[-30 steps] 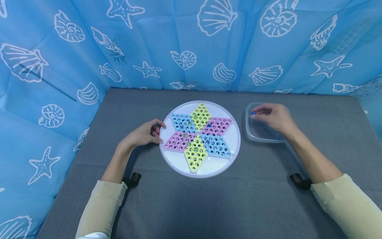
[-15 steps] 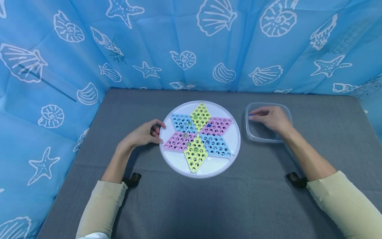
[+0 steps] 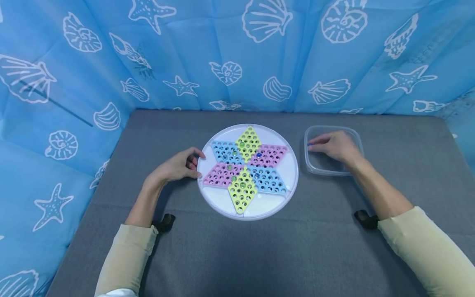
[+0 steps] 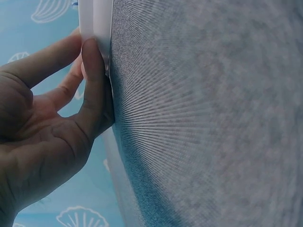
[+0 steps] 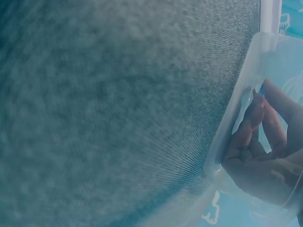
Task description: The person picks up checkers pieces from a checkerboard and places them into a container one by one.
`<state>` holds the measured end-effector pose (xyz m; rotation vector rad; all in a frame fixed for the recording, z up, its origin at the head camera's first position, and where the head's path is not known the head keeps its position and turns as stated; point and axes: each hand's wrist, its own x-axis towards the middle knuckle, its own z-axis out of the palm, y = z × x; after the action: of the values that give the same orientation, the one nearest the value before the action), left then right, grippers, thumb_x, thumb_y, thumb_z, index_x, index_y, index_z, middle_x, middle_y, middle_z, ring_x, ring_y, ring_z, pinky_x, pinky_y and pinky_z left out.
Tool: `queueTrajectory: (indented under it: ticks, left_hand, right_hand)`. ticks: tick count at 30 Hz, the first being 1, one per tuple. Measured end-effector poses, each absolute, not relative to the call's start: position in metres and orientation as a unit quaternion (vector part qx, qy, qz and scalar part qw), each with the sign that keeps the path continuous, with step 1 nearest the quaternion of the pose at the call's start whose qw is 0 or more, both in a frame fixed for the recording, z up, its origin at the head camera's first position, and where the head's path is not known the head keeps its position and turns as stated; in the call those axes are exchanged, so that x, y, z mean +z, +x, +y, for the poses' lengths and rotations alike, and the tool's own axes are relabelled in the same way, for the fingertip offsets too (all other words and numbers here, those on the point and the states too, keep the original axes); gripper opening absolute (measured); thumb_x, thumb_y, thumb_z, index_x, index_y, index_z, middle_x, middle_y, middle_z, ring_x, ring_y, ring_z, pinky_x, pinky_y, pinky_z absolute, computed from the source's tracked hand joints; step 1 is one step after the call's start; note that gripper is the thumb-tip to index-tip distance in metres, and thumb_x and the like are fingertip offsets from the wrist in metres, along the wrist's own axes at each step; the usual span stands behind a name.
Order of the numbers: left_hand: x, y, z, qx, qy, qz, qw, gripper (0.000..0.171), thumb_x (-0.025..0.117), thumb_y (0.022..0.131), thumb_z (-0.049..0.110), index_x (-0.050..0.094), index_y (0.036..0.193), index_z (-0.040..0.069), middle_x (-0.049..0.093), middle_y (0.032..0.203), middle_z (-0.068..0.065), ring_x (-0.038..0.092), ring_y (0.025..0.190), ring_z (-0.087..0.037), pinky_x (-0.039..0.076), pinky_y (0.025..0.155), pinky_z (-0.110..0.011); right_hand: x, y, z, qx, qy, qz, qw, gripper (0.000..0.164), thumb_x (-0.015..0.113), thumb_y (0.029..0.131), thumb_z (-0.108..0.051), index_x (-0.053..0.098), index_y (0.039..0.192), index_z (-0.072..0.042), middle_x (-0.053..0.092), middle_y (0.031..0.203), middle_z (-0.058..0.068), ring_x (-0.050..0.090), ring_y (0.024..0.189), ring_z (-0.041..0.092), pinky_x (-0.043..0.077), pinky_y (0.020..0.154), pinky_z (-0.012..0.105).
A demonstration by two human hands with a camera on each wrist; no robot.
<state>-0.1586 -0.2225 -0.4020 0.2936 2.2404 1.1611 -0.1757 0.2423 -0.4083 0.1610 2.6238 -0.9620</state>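
Observation:
A round white Chinese checkers board [image 3: 268,206] carries a star of yellow, pink and blue sections full of holes. Several green and blue glass marbles sit in holes around its centre. At the board's left edge, my left hand [image 3: 179,166] touches the rim [image 4: 96,19] with thumb and fingertips. On the right, my right hand [image 3: 335,146] is inside a clear plastic container [image 3: 326,171]. Between its thumb and finger it pinches a small blue marble [image 5: 262,89], mostly covered by the fingertips.
A grey cloth covers the table [image 3: 252,255]. Behind and to the left hangs a blue curtain [image 3: 208,45] with white shells and starfish. A dark strap [image 3: 165,223] shows by the left wrist, another dark strap [image 3: 366,219] by the right.
The right hand has shifted slightly left and down in the container, still pinching the blue marble. The left hand stays at the board's rim, and the head view has tilted slightly.

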Motion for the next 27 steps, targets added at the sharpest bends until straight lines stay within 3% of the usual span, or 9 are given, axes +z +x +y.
queueTrajectory:
  ticks: [15,21,27]
  left_hand:
    - [-0.4043,-0.1581,-0.2248,0.441,0.110,0.841,0.293,0.053,0.072,0.083,-0.007,0.047,0.129,0.001,0.047,0.100,-0.016,0.048,0.083,-0.024,0.045,0.068,-0.027]
    - [-0.4037,-0.1571,-0.2247,0.437,0.112,0.845,0.289,0.052,0.072,0.084,-0.007,0.048,0.129,0.000,0.047,0.100,-0.016,0.048,0.083,-0.024,0.045,0.068,-0.027]
    - [-0.4039,-0.1570,-0.2237,0.433,0.113,0.847,0.288,0.053,0.073,0.083,-0.007,0.048,0.129,0.001,0.047,0.100,-0.016,0.049,0.084,-0.024,0.045,0.068,-0.027]
  right_hand:
    - [-0.4023,-0.1715,0.2328,-0.331,0.065,0.928,0.161,0.038,0.074,0.089,-0.028,0.067,0.120,-0.006,0.065,0.107,0.017,0.057,0.092,0.029,0.042,0.076,0.041]
    - [-0.4019,-0.1719,0.2325,-0.340,0.066,0.924,0.165,0.040,0.073,0.090,-0.029,0.066,0.122,-0.006,0.063,0.108,0.017,0.057,0.093,0.029,0.043,0.076,0.040]
    - [-0.4005,-0.1704,0.2364,-0.354,0.059,0.917,0.175,0.045,0.071,0.090,-0.030,0.063,0.126,-0.005,0.061,0.117,0.022,0.056,0.103,0.033,0.043,0.086,0.047]
